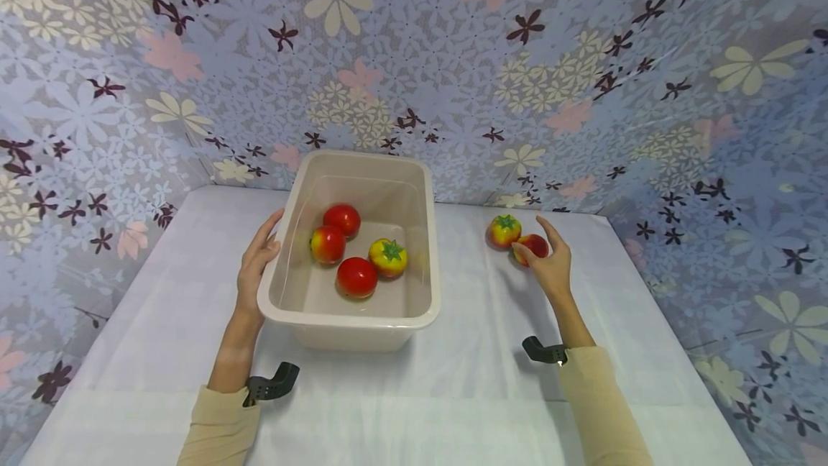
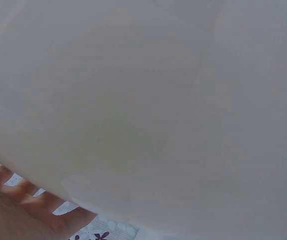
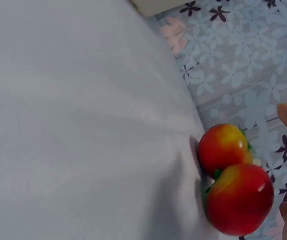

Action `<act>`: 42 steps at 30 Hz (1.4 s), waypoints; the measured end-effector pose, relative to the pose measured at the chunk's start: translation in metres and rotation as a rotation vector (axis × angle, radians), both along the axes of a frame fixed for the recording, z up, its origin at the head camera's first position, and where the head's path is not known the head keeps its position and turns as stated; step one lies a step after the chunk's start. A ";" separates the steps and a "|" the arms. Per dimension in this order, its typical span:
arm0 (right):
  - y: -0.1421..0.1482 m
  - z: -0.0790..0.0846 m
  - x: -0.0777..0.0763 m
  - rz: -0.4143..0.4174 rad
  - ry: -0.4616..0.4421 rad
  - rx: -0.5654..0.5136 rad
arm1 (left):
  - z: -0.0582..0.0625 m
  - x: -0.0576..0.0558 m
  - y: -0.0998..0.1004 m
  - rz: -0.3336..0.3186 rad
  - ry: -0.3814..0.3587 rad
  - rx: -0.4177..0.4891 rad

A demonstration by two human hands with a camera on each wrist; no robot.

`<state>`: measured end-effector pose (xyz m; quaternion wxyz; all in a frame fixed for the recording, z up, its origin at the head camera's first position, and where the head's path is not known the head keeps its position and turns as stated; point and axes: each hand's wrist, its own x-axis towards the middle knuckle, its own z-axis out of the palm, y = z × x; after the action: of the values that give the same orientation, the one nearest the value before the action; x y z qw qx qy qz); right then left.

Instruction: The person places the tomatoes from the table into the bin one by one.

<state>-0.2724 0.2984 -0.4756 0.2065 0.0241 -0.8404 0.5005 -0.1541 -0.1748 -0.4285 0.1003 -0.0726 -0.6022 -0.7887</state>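
Observation:
A beige plastic bin [image 1: 362,322] stands on the white-covered table with several red and yellow toy tomatoes [image 1: 357,277] inside. My left hand [image 1: 257,265] rests against the bin's left side near the rim, fingers extended; in the left wrist view, fingers [image 2: 48,202] show along the edge of the bin wall [image 2: 148,115]. To the right of the bin, two more toy tomatoes lie side by side: one with a green leafy top [image 1: 503,231] and a redder one [image 1: 535,244]. My right hand [image 1: 551,265] is spread around the redder tomato [image 3: 239,200]; in the right wrist view its fingers stand apart from it.
Flowered cloth [image 1: 414,56] rises behind the table and along its sides. The white table cover [image 1: 479,380] extends in front of the bin and to both sides. A dark wrist-camera mount [image 1: 545,351] sits on my right wrist, another [image 1: 274,383] on my left.

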 end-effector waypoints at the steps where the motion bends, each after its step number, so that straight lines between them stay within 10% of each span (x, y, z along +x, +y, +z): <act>1: 0.001 -0.001 0.000 -0.004 0.000 0.005 | 0.000 0.000 0.000 0.001 0.001 -0.001; 16: 0.014 -0.021 0.001 -0.079 -0.178 0.061 | 0.000 -0.001 -0.001 -0.003 0.002 0.005; 42: 0.012 -0.018 -0.001 -0.080 -0.078 -0.007 | 0.000 -0.001 -0.001 -0.012 0.011 0.044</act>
<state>-0.2739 0.3109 -0.4937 0.1933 -0.0299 -0.8463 0.4955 -0.1553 -0.1758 -0.4286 0.1002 -0.0785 -0.5839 -0.8018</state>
